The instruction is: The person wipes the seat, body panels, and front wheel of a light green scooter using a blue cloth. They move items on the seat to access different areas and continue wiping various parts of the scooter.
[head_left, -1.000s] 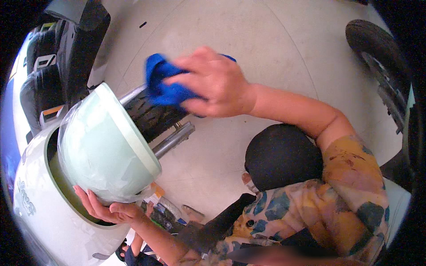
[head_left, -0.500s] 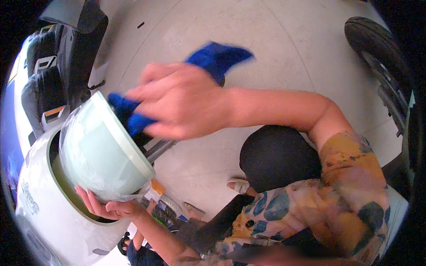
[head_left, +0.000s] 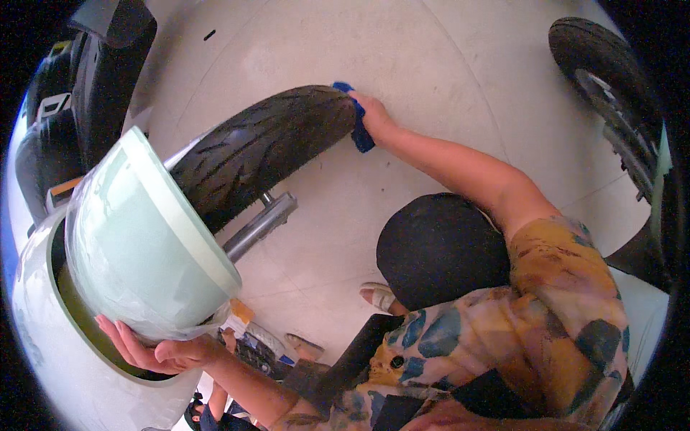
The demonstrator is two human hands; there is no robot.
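My right hand [head_left: 375, 118] grips a bunched blue cloth [head_left: 364, 133] against the far end of a black grooved tyre [head_left: 266, 147]. The tyre comes out from under a mint-green fender [head_left: 154, 230] wrapped in clear plastic film. My left hand [head_left: 162, 352] lies against the fender's lower side, fingers extended and thumb apart, partly inside the gap of a pale rounded body panel [head_left: 43, 316]. Beside the tyre a grey metal fork tube [head_left: 262, 223] sticks out. The cloth's part behind the tyre is hidden.
Another tyre [head_left: 593, 54] stands at the right. Black vehicle parts [head_left: 79, 122] fill the upper left. A small black object [head_left: 209, 34] lies on the pale floor. A rounded black shape [head_left: 442, 251] is below my right arm. Another person [head_left: 215, 413] shows at the bottom.
My right hand with the blue cloth has moved away from the fender's edge to the tyre's far end. The tyre is now uncovered to view. My left hand stays at the fender.
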